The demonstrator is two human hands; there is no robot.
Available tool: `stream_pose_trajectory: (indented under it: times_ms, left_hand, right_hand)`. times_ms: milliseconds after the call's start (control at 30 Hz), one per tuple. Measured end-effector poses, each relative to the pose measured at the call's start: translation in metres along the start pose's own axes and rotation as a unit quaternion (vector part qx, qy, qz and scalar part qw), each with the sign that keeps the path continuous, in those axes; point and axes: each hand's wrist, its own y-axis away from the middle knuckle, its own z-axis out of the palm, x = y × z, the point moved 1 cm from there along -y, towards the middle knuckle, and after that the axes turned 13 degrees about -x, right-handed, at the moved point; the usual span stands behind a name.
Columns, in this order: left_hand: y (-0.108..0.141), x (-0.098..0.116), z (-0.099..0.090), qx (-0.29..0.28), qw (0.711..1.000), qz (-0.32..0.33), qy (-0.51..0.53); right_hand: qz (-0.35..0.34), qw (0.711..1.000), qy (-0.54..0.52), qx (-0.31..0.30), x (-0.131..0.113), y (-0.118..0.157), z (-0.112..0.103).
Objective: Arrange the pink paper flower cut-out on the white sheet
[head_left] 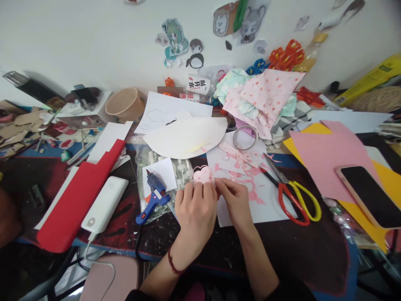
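Observation:
My left hand [196, 209] is closed round the lower part of a pink scalloped paper cutout [203, 174], whose rounded top shows above the knuckles. Thumb and finger of my right hand [232, 196] pinch together at the cutout's right side; the exact point of contact is too small to make out. Left of my hands, a blue hot glue gun [154, 198] lies on a white paper square and a clear plastic bag. Scissors with red and yellow handles [293, 192] rest open to the right, beside pink paper scraps [250, 184] on a white sheet.
A white power bank [105, 205] and red folded paper [83, 196] lie at left. A tape roll [246, 138] and a white curved card [184, 136] stand beyond my hands. Pink paper [335, 159] and a phone [371, 196] are at right. Someone's arm [8, 217] shows at the left edge.

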Motion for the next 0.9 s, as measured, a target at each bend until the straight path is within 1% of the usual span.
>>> stream_pose_trajectory:
  times_ms: [133,200,267,300,367,400,433,500,600,667,767,900]
  left_hand:
    - [0.001,0.002,-0.004,-0.018,0.998,0.002,0.055]
    - [0.003,-0.004,-0.009,-0.037,0.994,0.016,0.102]
    - [0.004,-0.015,-0.012,-0.047,0.986,0.018,0.16]
    - [0.004,-0.023,-0.013,-0.039,0.976,-0.012,0.216]
    - [0.004,-0.04,-0.013,-0.014,0.973,-0.068,0.221]
    - [0.003,-0.049,-0.012,-0.014,0.968,-0.114,0.221]
    - [0.002,-0.056,-0.011,-0.026,0.966,-0.123,0.227]
    - [0.0,-0.065,-0.008,-0.067,0.959,-0.119,0.249]
    - [-0.002,-0.07,-0.006,-0.122,0.942,-0.098,0.298]
    - [-0.001,-0.069,-0.007,-0.139,0.929,-0.099,0.327]
    - [-0.001,-0.068,-0.008,-0.143,0.914,-0.112,0.362]
    - [0.0,-0.069,-0.01,-0.132,0.9,-0.13,0.394]
  right_hand:
    - [0.01,1.0,-0.006,0.001,0.003,0.0,-0.003]
    - [0.016,1.0,-0.008,-0.002,0.005,0.001,-0.005]
    - [0.021,1.0,-0.012,-0.005,0.007,0.001,-0.006]
    - [0.023,1.0,-0.015,-0.005,0.009,0.001,-0.007]
    - [0.025,0.999,-0.022,-0.007,0.01,0.001,-0.007]
    - [0.024,0.999,-0.026,-0.008,0.01,0.001,-0.007]
    - [0.021,0.999,-0.029,-0.011,0.01,0.001,-0.007]
    - [0.014,0.999,-0.036,-0.019,0.009,0.002,-0.006]
    - [0.005,0.998,-0.047,-0.032,0.008,0.002,-0.005]
    - [0.002,0.998,-0.054,-0.037,0.007,0.003,-0.004]
    - [-0.001,0.998,-0.059,-0.038,0.006,0.003,-0.005]
    - [0.001,0.999,-0.045,-0.028,0.005,0.003,-0.006]
